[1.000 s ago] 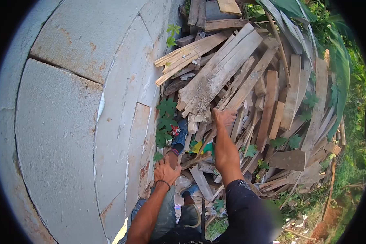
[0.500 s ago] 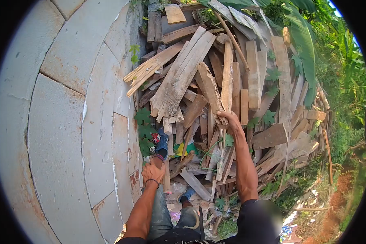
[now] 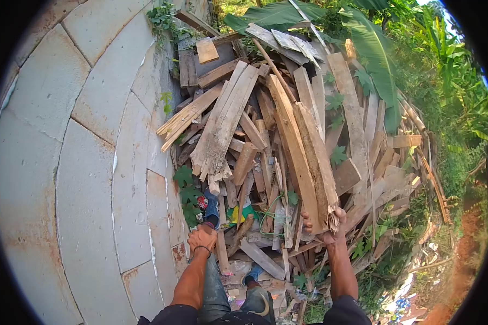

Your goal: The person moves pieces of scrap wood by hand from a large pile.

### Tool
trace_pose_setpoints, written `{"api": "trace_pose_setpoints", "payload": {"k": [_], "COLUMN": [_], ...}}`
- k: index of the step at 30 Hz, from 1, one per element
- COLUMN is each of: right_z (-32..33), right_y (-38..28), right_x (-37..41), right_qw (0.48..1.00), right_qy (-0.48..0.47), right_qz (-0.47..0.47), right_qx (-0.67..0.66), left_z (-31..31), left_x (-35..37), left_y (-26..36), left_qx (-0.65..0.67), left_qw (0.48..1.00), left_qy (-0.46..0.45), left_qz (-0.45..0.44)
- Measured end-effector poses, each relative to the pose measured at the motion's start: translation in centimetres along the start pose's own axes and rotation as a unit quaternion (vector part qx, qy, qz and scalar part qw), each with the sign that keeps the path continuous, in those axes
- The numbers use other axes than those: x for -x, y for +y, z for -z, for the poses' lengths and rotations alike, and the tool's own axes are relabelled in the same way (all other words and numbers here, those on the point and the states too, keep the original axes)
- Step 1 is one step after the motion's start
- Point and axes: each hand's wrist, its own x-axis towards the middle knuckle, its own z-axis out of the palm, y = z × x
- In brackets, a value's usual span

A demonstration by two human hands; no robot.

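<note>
My right hand grips the near ends of two long wooden planks, fingers on the left side and thumb on the right. One plank has a smoother, pale brown face. Beside it the other plank is rougher, with a splintered, crumbling near end. Both slant away from me over the wood pile. My left hand, a dark band at its wrist, rests over my bent left knee. Its fingers drape downward, their tips partly hidden, and no object shows in it.
A pale block wall runs along my left. My blue shoes stand among scraps and loose boards. Broad split boards lie on the pile's left side. A banana leaf and greenery border it on the right.
My right hand has moved right and toward me, pulling the rough plank along. Its grip now takes in the paler plank too. My left hand stays almost in place.
</note>
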Motion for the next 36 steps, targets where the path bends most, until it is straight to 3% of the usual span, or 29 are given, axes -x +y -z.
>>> {"api": "trace_pose_setpoints", "payload": {"k": [2, 6, 11, 15, 20, 28, 32, 34, 35, 36], "right_z": [0.1, -0.6, 0.7, -1.3, -4.6, -5.2, -5.8, -5.2, -5.1, -4.7], "right_y": [1.7, 6.6, 14.8, 20.1, 27.6, 33.1, 31.6, 31.7, 31.6, 31.3], "right_x": [5.5, 16.3, 30.6, 41.9, 52.2, 50.9, 48.9, 48.6, 48.4, 48.3], "right_qw": [0.994, 0.984, 0.965, 0.941, 0.882, 0.833, 0.826, 0.831, 0.809, 0.809], "right_qy": [0.081, 0.141, 0.236, 0.331, 0.47, 0.543, 0.56, 0.536, 0.553, 0.554], "right_qz": [-0.004, -0.005, -0.109, -0.073, -0.027, 0.018, 0.049, 0.149, 0.194, 0.193], "right_qx": [0.068, 0.105, 0.016, 0.003, 0.033, 0.1, 0.033, 0.02, 0.043, 0.045], "left_z": [-0.5, -1.0, -1.0, -1.2, -1.1, -2.1, -2.9, -3.1, -3.1, -3.0], "left_x": [-0.2, -0.2, 0.9, 1.6, 2.1, 4.9, 4.4, 4.3, 4.1, 4.3], "left_y": [-0.1, 0.3, 1.3, 2.4, 5.0, 7.5, 7.4, 7.7, 7.7, 7.8], "left_qx": [0.009, 0.009, 0.003, -0.021, -0.072, -0.109, -0.113, -0.116, -0.119, -0.12], "left_qw": [1.0, 0.999, 0.999, 0.993, 0.994, 0.983, 0.982, 0.982, 0.982, 0.982], "left_qy": [0.013, 0.034, 0.044, 0.081, 0.061, 0.083, 0.069, 0.066, 0.067, 0.069], "left_qz": [0.001, -0.01, -0.021, -0.082, -0.058, -0.119, -0.135, -0.13, -0.131, -0.13]}}
